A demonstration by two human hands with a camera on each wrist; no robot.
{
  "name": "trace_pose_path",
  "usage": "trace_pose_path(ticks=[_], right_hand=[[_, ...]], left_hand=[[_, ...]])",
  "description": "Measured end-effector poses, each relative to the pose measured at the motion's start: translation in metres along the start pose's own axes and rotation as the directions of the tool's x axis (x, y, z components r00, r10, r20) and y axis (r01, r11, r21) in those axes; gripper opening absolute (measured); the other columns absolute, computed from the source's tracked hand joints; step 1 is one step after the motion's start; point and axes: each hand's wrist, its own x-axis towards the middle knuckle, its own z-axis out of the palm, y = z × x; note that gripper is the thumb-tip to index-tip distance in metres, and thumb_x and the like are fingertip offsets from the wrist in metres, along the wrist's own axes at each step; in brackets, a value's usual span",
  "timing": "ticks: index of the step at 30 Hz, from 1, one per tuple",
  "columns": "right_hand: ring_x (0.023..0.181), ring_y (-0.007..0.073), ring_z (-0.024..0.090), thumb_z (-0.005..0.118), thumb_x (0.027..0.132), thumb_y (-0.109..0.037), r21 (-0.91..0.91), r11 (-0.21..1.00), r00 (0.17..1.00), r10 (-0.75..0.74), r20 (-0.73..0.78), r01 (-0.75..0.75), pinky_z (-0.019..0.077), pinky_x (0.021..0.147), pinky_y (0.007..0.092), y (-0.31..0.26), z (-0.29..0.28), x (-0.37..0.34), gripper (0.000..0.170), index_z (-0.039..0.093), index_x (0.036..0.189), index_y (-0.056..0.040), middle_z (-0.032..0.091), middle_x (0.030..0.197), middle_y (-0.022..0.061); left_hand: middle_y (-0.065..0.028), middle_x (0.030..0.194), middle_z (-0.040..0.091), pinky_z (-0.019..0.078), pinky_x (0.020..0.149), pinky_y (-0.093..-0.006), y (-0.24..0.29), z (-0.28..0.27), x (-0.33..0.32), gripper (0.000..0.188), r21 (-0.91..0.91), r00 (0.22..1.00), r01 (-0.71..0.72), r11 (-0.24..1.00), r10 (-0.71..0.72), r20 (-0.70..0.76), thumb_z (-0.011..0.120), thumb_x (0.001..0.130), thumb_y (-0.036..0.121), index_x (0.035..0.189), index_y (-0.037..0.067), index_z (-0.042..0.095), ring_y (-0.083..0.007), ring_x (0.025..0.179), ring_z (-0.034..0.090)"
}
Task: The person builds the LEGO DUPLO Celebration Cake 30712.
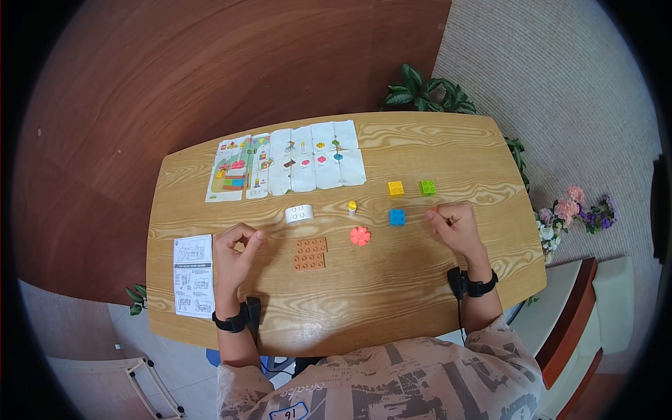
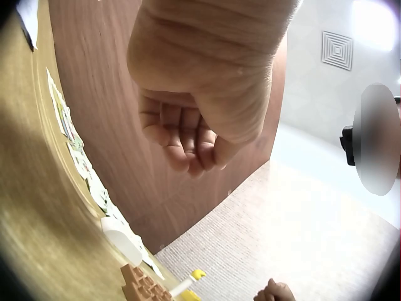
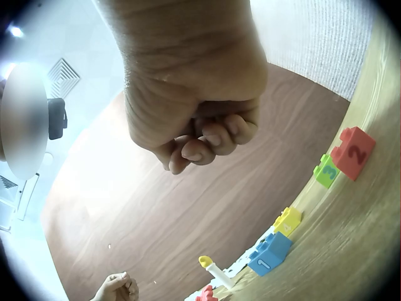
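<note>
My left hand (image 1: 236,255) hovers above the table with fingers loosely curled and nothing between them, left of the brown bricks (image 1: 311,253) and the white rounded block (image 1: 299,213). Over on the right, my right hand (image 1: 453,227) is also raised, fingers curled in and holding nothing. A red brick marked 2 (image 3: 354,153) is mostly hidden behind it in the head view. Nearby are a blue brick (image 1: 397,218), a yellow brick (image 1: 396,188) and a green brick (image 1: 428,187). A coral flower piece (image 1: 360,236) and a yellow-tipped candle piece (image 1: 352,208) sit mid-table.
An unfolded, creased picture sheet (image 1: 301,176) covers the table's back left. A printed instruction sheet (image 1: 193,274) lies by the left edge, beside my left forearm. Past the right edge are flowers (image 1: 570,208) and a chair (image 1: 581,315). Leafy plants (image 1: 427,94) stand behind the table.
</note>
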Motion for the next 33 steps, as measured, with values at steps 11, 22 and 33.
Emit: trace_pose_path(ticks=[11,22,33], right_hand=[[0.044,0.0105,0.051,0.078,0.1,-0.017,0.0,1.0,1.0,-0.003,0.001,0.003,0.0345,0.045,0.0303,-0.0002,-0.0005,0.0004,0.048,0.06,0.058,-0.002,0.057,0.05,0.0057],[0.045,0.0109,0.054,0.078,0.1,-0.016,0.004,1.0,1.0,0.018,0.012,-0.018,0.0359,0.045,0.0301,-0.0011,-0.0005,0.0,0.048,0.059,0.058,-0.0015,0.057,0.05,0.006],[0.045,0.0109,0.054,0.077,0.1,-0.015,0.011,1.0,1.0,0.016,0.016,-0.016,0.0354,0.045,0.0303,-0.0016,0.0006,-0.0001,0.046,0.061,0.059,-0.0009,0.057,0.05,0.0062]], left_hand=[[-0.0046,0.075,0.074,0.0485,0.065,-0.0267,0.0003,-0.0001,0.0004,0.02,0.007,1.0,-0.001,1.0,0.001,0.008,0.079,0.098,0.012,0.082,0.0,0.075,-0.0089,0.067,0.063],[-0.0043,0.075,0.074,0.048,0.065,-0.0267,0.0007,0.0008,0.0,0.021,0.007,1.0,0.013,1.0,-0.013,0.008,0.079,0.097,0.012,0.081,0.0,0.075,-0.0088,0.066,0.063],[-0.0034,0.073,0.073,0.0462,0.063,-0.0268,0.0017,0.0019,0.0005,0.021,0.009,1.0,0.013,1.0,-0.013,0.018,0.08,0.097,0.013,0.081,0.0,0.076,-0.0081,0.065,0.06]])
